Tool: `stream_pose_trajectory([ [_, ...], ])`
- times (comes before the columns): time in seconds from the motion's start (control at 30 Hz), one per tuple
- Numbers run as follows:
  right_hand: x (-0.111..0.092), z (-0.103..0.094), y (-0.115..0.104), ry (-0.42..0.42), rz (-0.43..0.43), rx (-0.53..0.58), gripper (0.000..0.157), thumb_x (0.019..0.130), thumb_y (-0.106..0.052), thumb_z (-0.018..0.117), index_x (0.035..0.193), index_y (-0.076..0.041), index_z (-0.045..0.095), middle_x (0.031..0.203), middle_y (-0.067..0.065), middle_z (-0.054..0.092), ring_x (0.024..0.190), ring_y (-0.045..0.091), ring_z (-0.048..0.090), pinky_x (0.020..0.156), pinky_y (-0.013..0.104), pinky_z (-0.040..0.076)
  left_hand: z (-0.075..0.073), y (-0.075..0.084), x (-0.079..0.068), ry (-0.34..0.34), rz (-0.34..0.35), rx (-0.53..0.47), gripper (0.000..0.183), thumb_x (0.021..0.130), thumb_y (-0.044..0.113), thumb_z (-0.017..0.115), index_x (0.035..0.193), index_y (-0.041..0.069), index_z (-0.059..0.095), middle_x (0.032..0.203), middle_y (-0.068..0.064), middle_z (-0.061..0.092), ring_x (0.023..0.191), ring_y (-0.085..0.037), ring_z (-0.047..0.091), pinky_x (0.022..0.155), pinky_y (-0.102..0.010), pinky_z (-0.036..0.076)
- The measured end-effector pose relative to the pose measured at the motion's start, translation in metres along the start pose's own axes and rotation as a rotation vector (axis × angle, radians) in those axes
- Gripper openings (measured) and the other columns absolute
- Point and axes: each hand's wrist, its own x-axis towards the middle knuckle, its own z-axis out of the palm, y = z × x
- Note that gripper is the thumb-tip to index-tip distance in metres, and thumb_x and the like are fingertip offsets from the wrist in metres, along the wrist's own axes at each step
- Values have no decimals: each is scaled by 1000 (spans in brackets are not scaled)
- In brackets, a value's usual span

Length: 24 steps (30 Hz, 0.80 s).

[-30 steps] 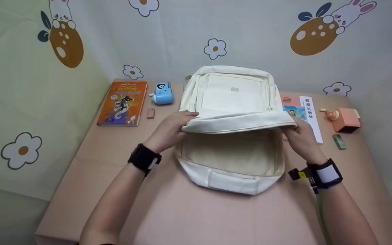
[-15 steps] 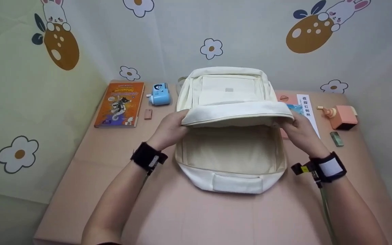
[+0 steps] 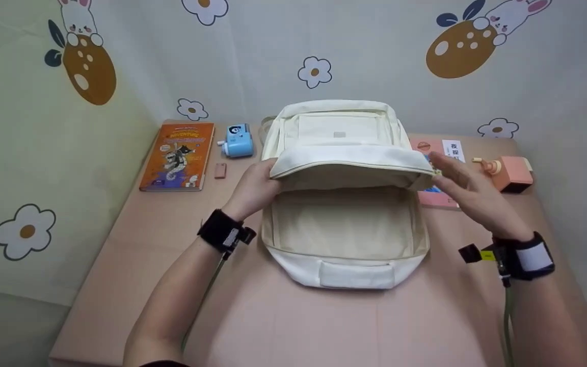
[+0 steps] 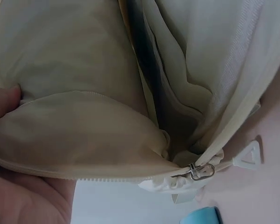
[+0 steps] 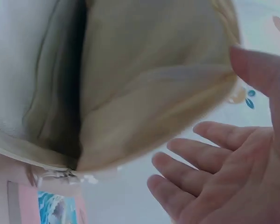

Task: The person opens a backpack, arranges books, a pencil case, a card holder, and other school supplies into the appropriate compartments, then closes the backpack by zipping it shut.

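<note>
Holding the bag flap [image 3: 349,155] by its left corner with the left hand [image 3: 254,189], pointing straight, empty right fingers [image 5: 203,155] beside its right corner, toward the tabletop's [image 3: 324,326] back edge.

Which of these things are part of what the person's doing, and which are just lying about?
In the job:
white backpack
left hand, gripping the flap
right hand, beside the flap

Apparently lying about:
orange book
blue crank gadget
small pink block
pink book
peach crank gadget
</note>
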Motion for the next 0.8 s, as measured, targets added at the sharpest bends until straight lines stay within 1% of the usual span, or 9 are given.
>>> stream_pose_trajectory([
  [0.1,2,-13,8,28,62,-43,64,109,-41,46,162,-11,27,167,17,19,152,40,17,113,70,21,0,0,0,8,-13,-2,37,90,-4,56,123,6,70,125,-8,69,116,-18,62,103,-41,48],
  [0.17,7,-17,19,28,114,-146,65,109,-44,42,161,-9,28,166,23,19,151,45,17,112,72,20,0,0,0,8,-19,-10,35,91,-3,57,122,5,71,124,-8,70,114,-19,63,101,-41,49],
  [0.27,18,-17,39,-68,142,-373,67,110,-43,41,161,-2,25,163,33,17,148,55,14,111,75,16,0,1,0,5,-24,-23,33,91,-2,58,121,5,71,123,-9,70,113,-20,63,101,-41,49],
  [0.33,27,-12,51,-141,137,-526,70,109,-43,43,161,-2,22,161,37,13,145,61,10,111,76,12,0,1,0,0,-29,-27,34,92,-2,59,123,4,71,124,-9,70,115,-21,63,102,-41,49],
  [0.43,39,-3,62,-206,113,-670,78,106,-47,48,162,-2,16,161,38,7,144,64,4,112,75,7,0,0,1,-4,-38,-32,34,91,-2,59,122,5,71,125,-9,70,116,-21,63,103,-40,49],
  [0.57,49,5,69,-215,89,-746,85,105,-53,47,161,1,14,161,38,6,144,64,4,114,72,7,1,0,1,-8,-43,-44,30,90,-2,60,117,6,72,119,-8,71,106,-21,64,96,-39,52],
  [0.63,54,6,72,-231,85,-769,83,106,-51,46,161,2,14,161,39,5,144,63,5,115,71,9,2,0,2,-12,-47,-50,25,91,-1,61,112,5,72,113,-8,71,100,-22,64,91,-39,53],
  [0.7,57,7,75,-249,95,-773,82,106,-50,45,160,3,14,160,40,4,144,63,6,115,70,10,1,0,2,-14,-51,-57,25,89,-3,60,110,5,72,111,-8,71,97,-23,64,89,-39,53],
  [0.8,59,9,81,-266,115,-766,75,109,-43,41,160,5,13,160,41,1,143,64,6,115,69,12,0,1,1,-16,-56,-59,23,89,-4,60,107,4,71,109,-8,71,97,-23,64,90,-40,53],
])
